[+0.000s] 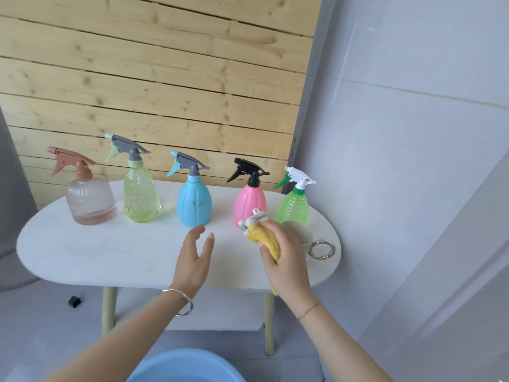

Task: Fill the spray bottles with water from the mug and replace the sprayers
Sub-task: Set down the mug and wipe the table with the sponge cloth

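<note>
Right hand [286, 261] curled round yellow spray bottle [266, 239], sprayer [254, 218] jutting above the grip; left hand [192, 260] spread, just beside

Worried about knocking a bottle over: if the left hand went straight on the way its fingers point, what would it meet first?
Probably the blue spray bottle: the open left hand points at its base, just ahead. Depth is unclear, so it might slip into the gap before the pink spray bottle.
</note>
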The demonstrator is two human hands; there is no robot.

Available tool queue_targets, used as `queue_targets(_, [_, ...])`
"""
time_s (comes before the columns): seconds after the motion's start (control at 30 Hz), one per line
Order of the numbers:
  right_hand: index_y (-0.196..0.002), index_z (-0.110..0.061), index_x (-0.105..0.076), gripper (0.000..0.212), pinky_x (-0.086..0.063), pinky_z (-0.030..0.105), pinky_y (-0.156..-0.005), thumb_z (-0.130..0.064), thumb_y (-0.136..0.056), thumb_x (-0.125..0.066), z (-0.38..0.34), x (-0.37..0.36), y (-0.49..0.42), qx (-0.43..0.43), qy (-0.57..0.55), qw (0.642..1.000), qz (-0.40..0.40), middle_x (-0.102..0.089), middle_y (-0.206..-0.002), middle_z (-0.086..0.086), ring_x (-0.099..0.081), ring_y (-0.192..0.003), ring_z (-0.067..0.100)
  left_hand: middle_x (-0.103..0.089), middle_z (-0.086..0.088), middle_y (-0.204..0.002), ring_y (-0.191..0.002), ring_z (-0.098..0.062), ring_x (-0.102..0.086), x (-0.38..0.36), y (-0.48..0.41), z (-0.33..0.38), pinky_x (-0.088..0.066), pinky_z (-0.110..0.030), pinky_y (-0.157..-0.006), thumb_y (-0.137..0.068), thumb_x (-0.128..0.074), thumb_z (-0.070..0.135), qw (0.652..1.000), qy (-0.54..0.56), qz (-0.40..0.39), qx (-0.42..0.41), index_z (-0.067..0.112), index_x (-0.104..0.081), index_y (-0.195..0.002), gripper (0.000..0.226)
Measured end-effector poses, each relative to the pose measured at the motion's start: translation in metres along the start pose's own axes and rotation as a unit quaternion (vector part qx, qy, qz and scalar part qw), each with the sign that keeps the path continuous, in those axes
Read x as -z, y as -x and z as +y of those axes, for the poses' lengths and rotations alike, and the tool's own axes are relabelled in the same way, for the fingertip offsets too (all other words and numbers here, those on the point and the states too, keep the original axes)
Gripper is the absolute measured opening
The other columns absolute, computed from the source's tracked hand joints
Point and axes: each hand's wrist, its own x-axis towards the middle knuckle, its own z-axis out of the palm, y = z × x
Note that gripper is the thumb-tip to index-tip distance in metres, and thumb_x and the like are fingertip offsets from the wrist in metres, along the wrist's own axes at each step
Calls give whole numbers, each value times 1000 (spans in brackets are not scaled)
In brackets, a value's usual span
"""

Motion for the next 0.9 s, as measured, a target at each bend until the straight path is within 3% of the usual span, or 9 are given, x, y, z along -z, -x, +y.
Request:
queue_targets(0.13, [-124, -26, -55, 39, -42, 31, -88, -15, -86, -55, 2, -57, -13, -65, 115, 990, -40, -55, -128, -9, -50, -108, 23, -49, 3, -137, -129, -14, -43, 49, -2, -11, -29, -24, -101, -99, -46, 35, 999, -8, 33, 2, 16, -44, -138, 43])
queue_targets(0.23, [-125, -28, -53, 35, -40, 34, -90, -24, -90, -52, 11, -83, -14, -104, 211, 969, -83, -47, -136, -6, -46, -112, 25, -50, 5, -135, -128, -10, -44, 79, -1, -18, -29, -22, -100, -98, -48, 35, 999, 0, 50, 5, 17, -45, -136, 42])
queue_targets(0.3, [-129, -26, -49, 42, -35, 35, -98, -40, -93, -36, 19, -95, -11, -107, 277, 946, -127, -42, -141, -1, -40, -124, 25, -50, 6, -135, -126, -8, -44, 95, -1, -24, -28, -21, -99, -98, -49, 34, 998, 3, 62, 12, 17, -45, -137, 42])
queue_targets(0.37, [-135, -24, -43, 62, -30, 37, -105, -52, -88, -16, 24, -100, -11, -107, 311, 931, -158, -37, -147, 2, -34, -132, 25, -50, 6, -136, -125, -8, -44, 108, 1, -31, -29, -21, -98, -98, -50, 32, 998, -4, 69, 12, 17, -45, -136, 41])
queue_targets(0.47, [-142, -24, -34, 51, -27, 35, -110, -44, -96, -32, 28, -107, -16, -135, 292, 929, -180, -25, -154, 3, -26, -140, 22, -51, 7, -136, -127, -7, -44, 126, 3, -42, -29, -20, -100, -98, -51, 32, 997, -19, 77, 4, 17, -46, -135, 40])
queue_targets(0.57, [-143, -25, -34, 49, -29, 31, -109, -31, -95, -43, 13, -125, -14, -109, 262, 942, -182, -24, -155, -1, -26, -140, 19, -50, 8, -135, -127, -7, -43, 146, 7, -54, -30, -25, -106, -99, -49, 32, 996, -39, 78, 12, 19, -47, -135, 39])
queue_targets(0.77, [-133, -23, -45, 47, -33, 27, -107, -16, -87, -52, -46, -203, -12, 25, 164, 960, -227, -37, -148, -6, -36, -136, 15, -51, 8, -133, -129, -11, -44, 177, 9, -68, -32, -32, -110, -99, -49, 29, 992, -38, 117, 19, 19, -48, -133, 36])
queue_targets(0.9, [-136, -20, -42, 44, -33, 29, -105, -17, -92, -50, -48, -231, -27, -1, 199, 957, -211, -31, -152, -5, -33, -136, 17, -52, 8, -133, -128, -8, -44, 189, 7, -73, -29, -22, -105, -98, -51, 29, 991, -33, 131, 18, 18, -48, -133, 38])
